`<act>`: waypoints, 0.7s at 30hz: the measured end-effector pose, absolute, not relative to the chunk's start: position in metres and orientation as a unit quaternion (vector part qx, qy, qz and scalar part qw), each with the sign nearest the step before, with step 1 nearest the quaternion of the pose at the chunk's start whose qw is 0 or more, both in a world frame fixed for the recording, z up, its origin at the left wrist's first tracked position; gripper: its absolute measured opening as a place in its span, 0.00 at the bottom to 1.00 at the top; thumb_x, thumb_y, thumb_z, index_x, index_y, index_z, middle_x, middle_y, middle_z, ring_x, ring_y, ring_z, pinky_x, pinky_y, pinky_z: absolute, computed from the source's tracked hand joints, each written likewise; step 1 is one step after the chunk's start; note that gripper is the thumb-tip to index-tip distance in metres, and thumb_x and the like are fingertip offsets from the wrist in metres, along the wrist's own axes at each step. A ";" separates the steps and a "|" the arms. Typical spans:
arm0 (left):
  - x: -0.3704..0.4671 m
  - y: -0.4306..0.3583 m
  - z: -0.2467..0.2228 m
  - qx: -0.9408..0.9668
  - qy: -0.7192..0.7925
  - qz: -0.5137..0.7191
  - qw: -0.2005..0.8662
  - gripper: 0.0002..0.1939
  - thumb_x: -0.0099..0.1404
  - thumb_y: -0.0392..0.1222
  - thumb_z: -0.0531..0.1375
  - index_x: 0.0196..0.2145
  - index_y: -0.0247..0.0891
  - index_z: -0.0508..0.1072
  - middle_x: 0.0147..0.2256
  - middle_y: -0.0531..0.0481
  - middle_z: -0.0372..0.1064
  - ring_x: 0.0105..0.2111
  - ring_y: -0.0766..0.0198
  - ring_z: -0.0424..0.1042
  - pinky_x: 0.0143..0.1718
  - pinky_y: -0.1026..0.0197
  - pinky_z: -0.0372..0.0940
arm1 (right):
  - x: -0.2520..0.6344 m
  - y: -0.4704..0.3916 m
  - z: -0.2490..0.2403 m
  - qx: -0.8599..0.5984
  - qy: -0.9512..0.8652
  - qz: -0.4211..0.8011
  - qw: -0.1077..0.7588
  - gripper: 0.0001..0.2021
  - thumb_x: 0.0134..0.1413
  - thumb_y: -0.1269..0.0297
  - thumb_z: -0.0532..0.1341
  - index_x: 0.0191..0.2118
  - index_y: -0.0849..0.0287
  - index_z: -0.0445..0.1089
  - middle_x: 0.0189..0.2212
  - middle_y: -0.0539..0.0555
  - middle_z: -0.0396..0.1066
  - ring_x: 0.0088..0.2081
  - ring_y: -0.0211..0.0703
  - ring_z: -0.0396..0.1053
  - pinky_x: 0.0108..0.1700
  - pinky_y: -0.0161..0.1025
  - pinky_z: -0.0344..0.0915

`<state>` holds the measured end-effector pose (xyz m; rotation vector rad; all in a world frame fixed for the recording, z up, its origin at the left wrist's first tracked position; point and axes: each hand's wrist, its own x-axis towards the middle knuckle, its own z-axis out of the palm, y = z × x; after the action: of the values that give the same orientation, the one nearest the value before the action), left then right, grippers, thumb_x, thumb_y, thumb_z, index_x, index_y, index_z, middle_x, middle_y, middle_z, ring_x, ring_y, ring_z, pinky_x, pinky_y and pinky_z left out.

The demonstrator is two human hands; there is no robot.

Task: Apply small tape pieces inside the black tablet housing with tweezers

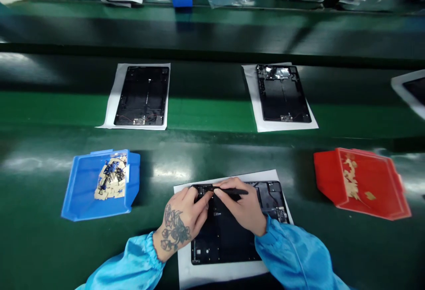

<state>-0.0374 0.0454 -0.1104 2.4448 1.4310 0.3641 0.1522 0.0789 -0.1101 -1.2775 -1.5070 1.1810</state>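
Observation:
An open black tablet chassis (229,241) lies on a white sheet (212,274) right in front of me. My left hand (181,223) rests on the chassis, its fingertips pressing at the top edge. My right hand (241,206) grips a thin black tool (232,191), probably tweezers, with the tip pointing left to the same top edge beside my left fingers. Both hands meet over the upper left part of the chassis and hide what lies under them.
A blue bin (83,192) with several small parts stands at the left, a red bin (368,183) with scraps at the right. On the green belt beyond lie two more black chassis (142,95) (282,93) on white sheets. A third sheet (398,86) enters at the right edge. Stacks sit at the back.

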 end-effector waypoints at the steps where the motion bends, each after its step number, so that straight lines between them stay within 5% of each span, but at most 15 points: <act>1: -0.038 0.045 -0.112 0.846 0.495 0.135 0.142 0.18 0.66 0.39 0.52 0.53 0.40 0.67 0.30 0.48 0.60 0.30 0.60 0.63 0.27 0.59 0.61 | 0.154 0.081 -0.109 -0.525 -0.577 0.468 0.416 0.03 0.54 0.68 0.65 0.32 0.56 0.70 0.30 0.50 0.73 0.33 0.40 0.73 0.38 0.37 0.69; 5: -0.038 0.042 -0.116 0.837 0.505 0.170 0.124 0.21 0.66 0.38 0.53 0.56 0.33 0.64 0.31 0.47 0.62 0.30 0.61 0.63 0.29 0.59 0.63 | 0.162 0.092 -0.108 -0.580 -0.441 0.475 0.494 0.07 0.56 0.63 0.63 0.33 0.57 0.65 0.21 0.46 0.69 0.24 0.37 0.69 0.29 0.34 0.66; 13: -0.032 0.040 -0.119 0.825 0.534 0.163 0.091 0.19 0.67 0.39 0.52 0.54 0.31 0.66 0.33 0.44 0.63 0.33 0.58 0.64 0.32 0.57 0.64 | 0.171 0.081 -0.103 -0.568 -0.375 0.483 0.552 0.10 0.55 0.59 0.65 0.34 0.57 0.63 0.20 0.46 0.68 0.22 0.35 0.65 0.28 0.34 0.63; 21: -0.028 0.047 -0.117 0.832 0.536 0.102 0.103 0.20 0.67 0.41 0.50 0.56 0.41 0.65 0.34 0.46 0.60 0.35 0.57 0.64 0.33 0.58 0.63 | 0.210 0.096 -0.083 -0.630 -0.461 0.452 0.432 0.17 0.54 0.49 0.61 0.33 0.59 0.65 0.23 0.51 0.70 0.27 0.42 0.71 0.31 0.39 0.70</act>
<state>-0.0276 0.0468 -0.1165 2.4541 1.5804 0.3007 0.2100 0.0959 -0.0826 -1.5699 -1.1504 1.1274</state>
